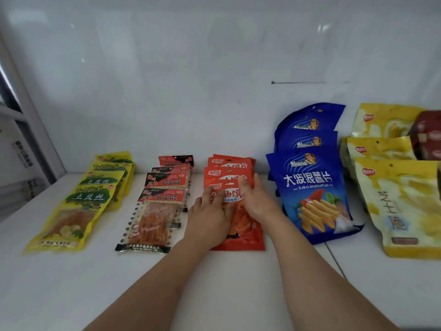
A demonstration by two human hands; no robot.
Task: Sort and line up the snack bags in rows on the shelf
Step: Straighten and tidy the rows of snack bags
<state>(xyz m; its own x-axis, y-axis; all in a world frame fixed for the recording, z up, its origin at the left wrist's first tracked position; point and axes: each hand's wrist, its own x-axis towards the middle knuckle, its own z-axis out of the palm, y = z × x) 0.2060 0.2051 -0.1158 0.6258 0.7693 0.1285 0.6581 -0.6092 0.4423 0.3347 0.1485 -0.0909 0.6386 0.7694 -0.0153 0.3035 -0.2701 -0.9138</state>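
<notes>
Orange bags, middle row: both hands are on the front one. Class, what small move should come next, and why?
Probably nudge the front orange bag slightly so it squares with the orange row behind. Both the left hand and right hand rest flat on it, and the yellow, red-black and blue rows already overlap neatly.
</notes>
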